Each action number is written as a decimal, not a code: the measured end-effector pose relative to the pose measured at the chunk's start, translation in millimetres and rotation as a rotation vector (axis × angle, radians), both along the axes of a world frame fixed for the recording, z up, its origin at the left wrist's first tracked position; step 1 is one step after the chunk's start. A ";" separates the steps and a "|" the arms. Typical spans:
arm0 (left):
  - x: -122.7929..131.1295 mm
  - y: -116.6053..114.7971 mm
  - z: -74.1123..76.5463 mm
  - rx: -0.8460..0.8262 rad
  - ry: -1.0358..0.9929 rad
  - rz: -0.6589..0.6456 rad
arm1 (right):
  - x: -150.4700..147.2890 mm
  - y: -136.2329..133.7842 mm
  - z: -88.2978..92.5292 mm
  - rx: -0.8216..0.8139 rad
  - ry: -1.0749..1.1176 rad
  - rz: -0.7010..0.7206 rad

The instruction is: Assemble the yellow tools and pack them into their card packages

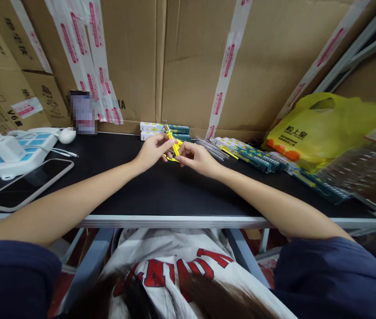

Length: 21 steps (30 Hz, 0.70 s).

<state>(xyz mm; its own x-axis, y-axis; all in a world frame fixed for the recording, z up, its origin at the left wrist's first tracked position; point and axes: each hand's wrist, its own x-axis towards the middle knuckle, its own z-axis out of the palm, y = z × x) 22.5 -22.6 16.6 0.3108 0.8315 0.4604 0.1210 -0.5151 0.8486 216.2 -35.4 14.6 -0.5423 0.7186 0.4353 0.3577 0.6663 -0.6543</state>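
Note:
Above the black tabletop, a slim yellow tool with a silver metal tip (175, 146) stands tilted between my two hands; its exact kind I cannot make out. My left hand (153, 151) pinches it from the left, thumb along its upper part. From the right, my right hand (197, 158) has thumb and fingers closed at its lower end. More yellow parts, one thin and curved, show around and below the fingers, partly hidden by them. Just behind the hands lie small printed boxes (146, 126).
Right of the hands are thin metal rods (210, 149), a row of boxes (252, 155) and a yellow plastic bag (310, 128). At left lie a phone (28, 184) and a power strip (36, 146) with cables. Another phone (83, 112) leans against the cardboard wall (191, 62).

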 end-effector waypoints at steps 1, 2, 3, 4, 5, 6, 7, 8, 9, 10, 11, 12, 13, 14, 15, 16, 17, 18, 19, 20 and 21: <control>-0.6 -1.5 1.8 0.004 0.016 -0.030 | 2.3 3.8 1.5 -0.008 0.030 -0.014; -1.5 -2.9 3.7 0.007 0.035 -0.061 | 4.8 7.9 3.2 -0.012 0.064 -0.028; -2.8 -4.2 5.5 0.002 0.058 -0.098 | 7.4 11.9 4.9 -0.011 0.100 -0.041; -4.5 -5.0 7.2 -0.017 0.080 -0.139 | 9.9 15.6 6.6 -0.005 0.134 -0.049; -6.4 -5.5 8.9 -0.051 0.096 -0.184 | 12.1 18.5 8.1 0.001 0.163 -0.050; -8.6 -5.5 10.4 -0.109 0.112 -0.241 | 13.9 20.5 9.4 0.003 0.187 -0.045; -11.0 -5.1 11.8 -0.180 0.118 -0.297 | 15.3 21.5 10.4 0.000 0.204 -0.031; -13.4 -4.3 13.0 -0.248 0.108 -0.337 | 16.1 21.6 11.0 -0.006 0.211 -0.012; -15.7 -3.4 13.9 -0.309 0.091 -0.367 | 16.5 20.7 11.4 -0.013 0.207 0.008; -17.6 -2.6 14.6 -0.362 0.081 -0.391 | 16.3 19.2 11.3 -0.021 0.193 0.032; -19.1 -2.1 15.0 -0.411 0.080 -0.410 | 15.7 17.2 11.1 -0.026 0.168 0.058; -20.0 -1.9 15.0 -0.451 0.095 -0.425 | 14.8 15.0 10.5 -0.025 0.134 0.083; -20.3 -2.1 14.4 -0.483 0.128 -0.441 | 13.7 13.1 9.8 -0.013 0.098 0.103; -20.0 -2.4 13.3 -0.507 0.180 -0.458 | 12.7 11.6 8.9 0.011 0.058 0.118; -19.2 -2.9 11.7 -0.519 0.241 -0.472 | 12.0 11.0 7.9 0.046 0.023 0.127; -18.2 -3.1 9.7 -0.517 0.305 -0.484 | 11.8 11.4 6.7 0.089 -0.010 0.130; -16.9 -2.9 7.3 -0.501 0.363 -0.484 | 12.3 12.9 5.5 0.137 -0.043 0.122; -15.8 -2.2 4.8 -0.468 0.406 -0.470 | 13.7 15.7 4.1 0.192 -0.080 0.105; -15.0 -0.9 2.4 -0.413 0.439 -0.441 | 16.1 19.6 2.5 0.255 -0.126 0.074; -14.5 0.8 0.3 -0.339 0.464 -0.393 | 19.5 24.3 0.7 0.323 -0.184 0.026; -14.6 2.8 -1.4 -0.242 0.490 -0.335 | 23.7 29.8 -1.4 0.396 -0.258 -0.034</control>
<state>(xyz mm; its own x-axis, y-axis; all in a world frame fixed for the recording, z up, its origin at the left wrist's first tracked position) 7.9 -19.8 15.2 0.6984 0.7157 0.0105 0.3901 -0.3930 0.8327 239.9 -5.6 13.2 -0.6476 0.5437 0.5338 0.5013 0.8316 -0.2389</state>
